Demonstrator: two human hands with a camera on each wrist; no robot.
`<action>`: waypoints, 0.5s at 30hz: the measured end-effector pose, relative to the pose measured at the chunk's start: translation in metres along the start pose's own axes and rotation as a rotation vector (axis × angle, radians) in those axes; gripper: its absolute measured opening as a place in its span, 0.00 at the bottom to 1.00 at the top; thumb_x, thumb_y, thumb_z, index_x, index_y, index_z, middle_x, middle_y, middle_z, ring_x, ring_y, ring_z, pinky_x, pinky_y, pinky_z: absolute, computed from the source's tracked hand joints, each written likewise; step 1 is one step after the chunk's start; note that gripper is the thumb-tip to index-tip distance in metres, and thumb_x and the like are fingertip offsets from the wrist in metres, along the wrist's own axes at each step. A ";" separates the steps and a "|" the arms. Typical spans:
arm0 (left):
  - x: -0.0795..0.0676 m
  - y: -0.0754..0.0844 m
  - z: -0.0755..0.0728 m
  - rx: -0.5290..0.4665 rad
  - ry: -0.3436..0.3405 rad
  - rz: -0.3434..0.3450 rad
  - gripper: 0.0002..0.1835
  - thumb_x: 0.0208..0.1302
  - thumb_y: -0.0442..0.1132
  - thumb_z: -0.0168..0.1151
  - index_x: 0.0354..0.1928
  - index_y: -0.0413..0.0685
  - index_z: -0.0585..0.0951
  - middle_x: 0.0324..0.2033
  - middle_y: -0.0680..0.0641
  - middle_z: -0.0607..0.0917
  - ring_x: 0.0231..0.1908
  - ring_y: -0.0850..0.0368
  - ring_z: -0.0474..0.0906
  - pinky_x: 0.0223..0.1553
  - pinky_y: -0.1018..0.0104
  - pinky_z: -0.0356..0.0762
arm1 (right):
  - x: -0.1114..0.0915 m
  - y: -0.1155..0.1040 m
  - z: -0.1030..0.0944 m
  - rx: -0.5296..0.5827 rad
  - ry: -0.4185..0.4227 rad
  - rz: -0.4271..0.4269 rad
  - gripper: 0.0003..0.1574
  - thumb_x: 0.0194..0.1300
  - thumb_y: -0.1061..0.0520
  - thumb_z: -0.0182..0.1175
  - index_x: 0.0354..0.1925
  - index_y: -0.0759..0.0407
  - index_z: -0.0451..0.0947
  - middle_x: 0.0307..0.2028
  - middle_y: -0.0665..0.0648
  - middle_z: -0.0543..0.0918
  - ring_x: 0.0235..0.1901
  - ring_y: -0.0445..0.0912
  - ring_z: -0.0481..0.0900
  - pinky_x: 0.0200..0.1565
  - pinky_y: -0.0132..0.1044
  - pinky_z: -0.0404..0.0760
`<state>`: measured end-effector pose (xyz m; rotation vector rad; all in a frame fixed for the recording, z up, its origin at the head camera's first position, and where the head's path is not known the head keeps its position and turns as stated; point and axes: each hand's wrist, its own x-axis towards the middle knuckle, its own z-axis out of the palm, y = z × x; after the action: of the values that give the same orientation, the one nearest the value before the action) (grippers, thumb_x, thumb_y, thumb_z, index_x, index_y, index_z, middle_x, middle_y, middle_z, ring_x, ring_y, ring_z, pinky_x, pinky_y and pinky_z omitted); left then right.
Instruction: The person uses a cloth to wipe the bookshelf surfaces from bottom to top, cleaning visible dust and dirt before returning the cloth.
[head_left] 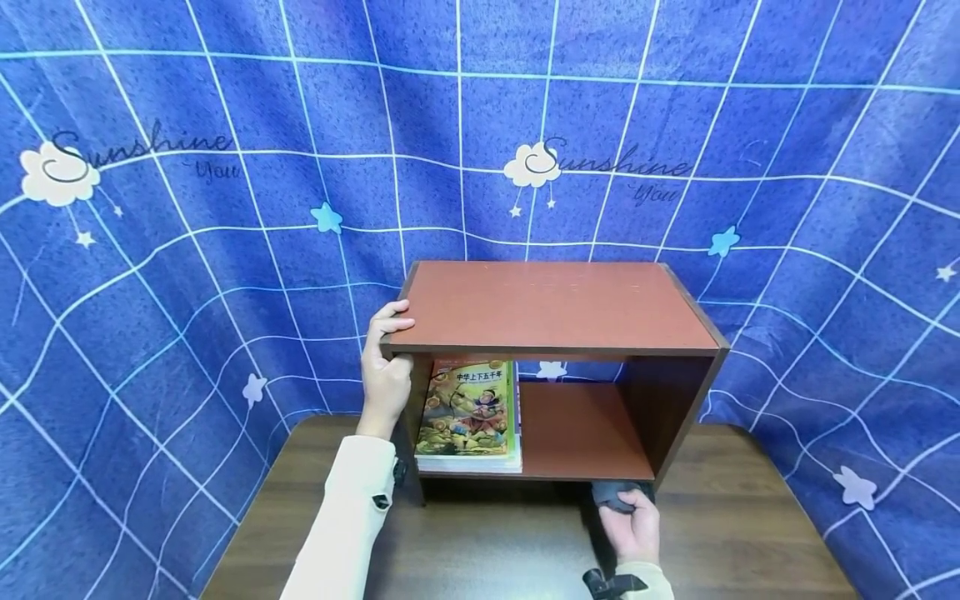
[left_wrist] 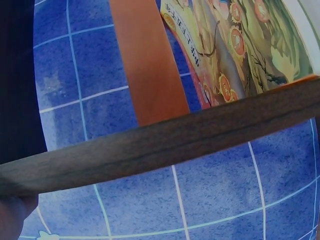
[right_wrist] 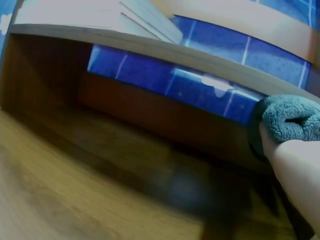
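Note:
A small brown bookshelf (head_left: pixel 555 304) with a reddish top stands on the wooden table. My left hand (head_left: pixel 386 375) grips its upper left edge, fingers over the top and the rest against the side. On the left of the middle shelf board lies a stack of books (head_left: pixel 467 417), the upper one with a colourful illustrated cover. My right hand (head_left: pixel 634 527) holds a bunched dark grey-green cloth (right_wrist: pixel 295 117) low under the right end of that board. The right wrist view shows the cloth close against the board's front edge, above the lower compartment.
Bare wood of the table (head_left: pixel 480 542) shows in front of the bookshelf and on both sides. Behind it hangs a blue curtain (head_left: pixel 300 183) with white grid lines, clouds and stars, visible through the bookshelf's open back. The bookshelf's right side panel (head_left: pixel 678 408) stands beside my right hand.

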<state>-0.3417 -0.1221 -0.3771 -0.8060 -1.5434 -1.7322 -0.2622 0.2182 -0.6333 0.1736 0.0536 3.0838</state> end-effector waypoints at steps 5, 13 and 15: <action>0.000 0.001 -0.002 0.010 0.000 0.003 0.20 0.44 0.11 0.39 0.42 0.24 0.72 0.58 0.27 0.67 0.63 0.38 0.60 0.59 0.56 0.65 | 0.000 0.019 0.001 -0.037 0.023 -0.001 0.61 0.48 0.78 0.26 0.71 0.40 0.16 0.72 0.44 0.24 0.70 0.43 0.25 0.67 0.43 0.35; 0.000 0.001 -0.002 0.011 -0.001 -0.004 0.21 0.44 0.12 0.39 0.42 0.26 0.72 0.59 0.29 0.67 0.63 0.40 0.60 0.60 0.54 0.64 | 0.005 0.067 0.003 -0.082 0.038 0.035 0.57 0.48 0.75 0.22 0.70 0.48 0.14 0.72 0.49 0.22 0.70 0.47 0.25 0.67 0.45 0.35; -0.002 -0.007 -0.003 0.008 -0.001 0.002 0.22 0.45 0.12 0.40 0.43 0.29 0.73 0.59 0.31 0.68 0.63 0.42 0.60 0.59 0.54 0.64 | 0.005 0.084 0.003 -0.093 0.037 0.047 0.56 0.48 0.75 0.22 0.70 0.49 0.13 0.72 0.50 0.22 0.70 0.48 0.25 0.67 0.45 0.35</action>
<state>-0.3464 -0.1242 -0.3832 -0.8040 -1.5485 -1.7232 -0.2706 0.1351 -0.6263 0.1156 -0.0929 3.1281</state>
